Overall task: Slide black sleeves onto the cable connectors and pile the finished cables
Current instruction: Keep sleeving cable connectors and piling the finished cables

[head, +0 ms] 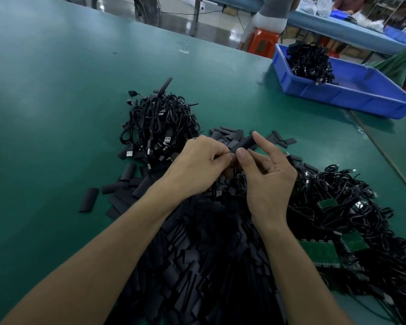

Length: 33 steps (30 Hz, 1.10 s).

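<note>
Sleeve (244, 144) over table (56, 118) middle, pinched by right hand (270, 174), left hand (197, 167) curled round its lower end, cable pile (159, 123) beyond, loose sleeves (209, 254) at near edge

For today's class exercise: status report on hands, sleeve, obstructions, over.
Left hand and right hand both pinch one sleeve, raised. Connector hidden. Loose sleeves below, cable piles either side; nothing blocking.
</note>
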Available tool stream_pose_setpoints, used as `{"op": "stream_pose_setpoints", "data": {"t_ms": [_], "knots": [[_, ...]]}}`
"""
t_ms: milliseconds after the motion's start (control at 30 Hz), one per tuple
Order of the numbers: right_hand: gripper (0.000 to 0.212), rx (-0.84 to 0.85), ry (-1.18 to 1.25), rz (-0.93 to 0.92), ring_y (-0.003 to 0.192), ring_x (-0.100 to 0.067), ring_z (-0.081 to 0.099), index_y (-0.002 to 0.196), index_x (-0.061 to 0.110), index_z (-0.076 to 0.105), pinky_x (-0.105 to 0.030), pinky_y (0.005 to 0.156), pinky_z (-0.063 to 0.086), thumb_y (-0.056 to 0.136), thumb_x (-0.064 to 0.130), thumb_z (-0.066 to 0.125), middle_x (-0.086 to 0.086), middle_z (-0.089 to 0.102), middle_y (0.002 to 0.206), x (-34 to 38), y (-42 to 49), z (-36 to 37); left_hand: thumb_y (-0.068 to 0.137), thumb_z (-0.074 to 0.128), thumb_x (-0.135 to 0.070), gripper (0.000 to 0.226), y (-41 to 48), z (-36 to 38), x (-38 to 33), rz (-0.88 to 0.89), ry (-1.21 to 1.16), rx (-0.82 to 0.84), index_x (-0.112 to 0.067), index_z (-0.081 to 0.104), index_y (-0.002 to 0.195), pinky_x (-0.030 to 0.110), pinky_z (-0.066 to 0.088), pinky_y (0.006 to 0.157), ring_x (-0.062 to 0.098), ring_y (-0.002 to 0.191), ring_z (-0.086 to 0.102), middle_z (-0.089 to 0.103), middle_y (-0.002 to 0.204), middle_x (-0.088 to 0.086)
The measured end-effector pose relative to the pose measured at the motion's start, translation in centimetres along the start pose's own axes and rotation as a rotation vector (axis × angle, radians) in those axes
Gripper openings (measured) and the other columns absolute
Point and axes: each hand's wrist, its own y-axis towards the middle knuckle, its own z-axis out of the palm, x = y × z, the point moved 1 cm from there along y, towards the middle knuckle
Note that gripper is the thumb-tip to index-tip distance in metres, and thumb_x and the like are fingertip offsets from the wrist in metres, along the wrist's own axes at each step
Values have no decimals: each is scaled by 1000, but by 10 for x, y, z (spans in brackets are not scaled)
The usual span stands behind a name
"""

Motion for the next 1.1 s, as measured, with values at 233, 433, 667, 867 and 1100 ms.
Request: {"op": "stream_pose_setpoints", "data": {"t_ms": [233, 433, 667, 867, 1100], "knots": [[35, 55, 16, 22, 87, -19, 75, 112, 42, 65, -47, 89, 59, 91, 15, 72, 1, 78, 89, 6, 9, -2, 99, 61, -28, 30, 2, 1, 1, 2, 16, -28, -21, 72, 72, 18, 38, 46, 3, 46, 49, 62, 56, -4], [61, 628, -338, 77, 104, 0, 67, 128, 49, 57, -18, 89, 51, 74, 49, 84, 15, 74, 107, 11, 26, -44, 96, 65, -32, 18, 10, -27, 8, -111, -106, -258, -23, 71, 80, 21, 49, 48, 6, 48, 54, 73, 73, 1], [17, 630, -713, 27, 93, 10, 57, 98, 37, 74, 0, 76, 39, 91, 21, 73, 19, 65, 97, -6, 28, -61, 92, 61, -28, 32, 50, -75, 27, -297, 134, -599, -8, 67, 68, 25, 46, 52, 15, 51, 55, 57, 53, -1], [26, 432, -547, 7, 84, -4, 66, 102, 39, 74, -24, 82, 53, 88, 18, 76, 11, 69, 90, -6, 29, -63, 95, 59, -37, 32, 84, -90, 51, -416, 386, -617, -7, 64, 86, 43, 43, 76, 42, 95, 58, 63, 94, 18], [19, 334, -258, 104, 67, -4, 63, 83, 21, 66, -16, 66, 53, 79, 14, 83, 9, 69, 72, -2, 34, -64, 97, 61, -41, 30, 75, -71, 41, -203, 484, -788, -18, 53, 114, 34, 36, 70, 21, 79, 48, 53, 115, 4]]}}
